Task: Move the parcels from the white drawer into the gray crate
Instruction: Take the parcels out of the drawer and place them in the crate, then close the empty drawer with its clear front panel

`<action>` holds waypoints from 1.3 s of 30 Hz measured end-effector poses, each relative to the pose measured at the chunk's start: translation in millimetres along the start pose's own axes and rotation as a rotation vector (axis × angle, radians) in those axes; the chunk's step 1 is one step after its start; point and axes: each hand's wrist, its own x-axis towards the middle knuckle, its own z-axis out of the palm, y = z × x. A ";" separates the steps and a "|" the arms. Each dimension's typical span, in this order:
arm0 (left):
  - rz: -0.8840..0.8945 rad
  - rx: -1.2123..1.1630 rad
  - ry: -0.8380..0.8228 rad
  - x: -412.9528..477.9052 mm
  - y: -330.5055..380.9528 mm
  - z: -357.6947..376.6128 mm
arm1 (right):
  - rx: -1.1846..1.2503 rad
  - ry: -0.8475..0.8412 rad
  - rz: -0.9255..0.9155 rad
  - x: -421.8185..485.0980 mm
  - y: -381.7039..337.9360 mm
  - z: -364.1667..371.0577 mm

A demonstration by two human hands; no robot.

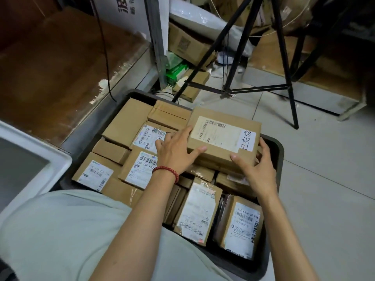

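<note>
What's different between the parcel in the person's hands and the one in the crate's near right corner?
The held parcel tops the pile, gripped by the left hand and right hand; the corner parcel lies low in the gray crate, untouched. The held parcel carries an extra white strip with large characters beside its label; the corner parcel shows only its label. Both are brown cardboard boxes with white barcode labels.

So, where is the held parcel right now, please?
Head view, right of centre: the parcel is over others at the gray crate's far right, between left hand and right hand.
</note>
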 end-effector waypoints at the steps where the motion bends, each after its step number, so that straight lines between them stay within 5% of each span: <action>1: 0.002 0.035 0.003 1.0 -0.9 0.7 | 0.000 0.004 -0.004 1.8 0.7 1.9; 14: 0.001 0.229 -0.003 -15.1 -6.6 -3.9 | -0.491 0.016 -0.080 8.9 -7.0 6.0; 19: -0.110 0.282 0.125 -40.1 -35.5 -41.2 | -0.813 0.073 -0.311 -0.3 -32.3 23.3; 26: -0.510 0.198 0.301 -108.5 -103.1 -109.8 | -0.749 -0.245 -0.642 -27.5 -88.7 113.9; 32: -0.635 0.133 0.484 -194.7 -138.5 -177.7 | -0.704 -0.556 -1.004 -85.2 -147.8 185.0; 39: -0.814 0.317 0.655 -295.0 -158.0 -229.7 | -0.491 -0.801 -1.382 -193.2 -198.7 254.1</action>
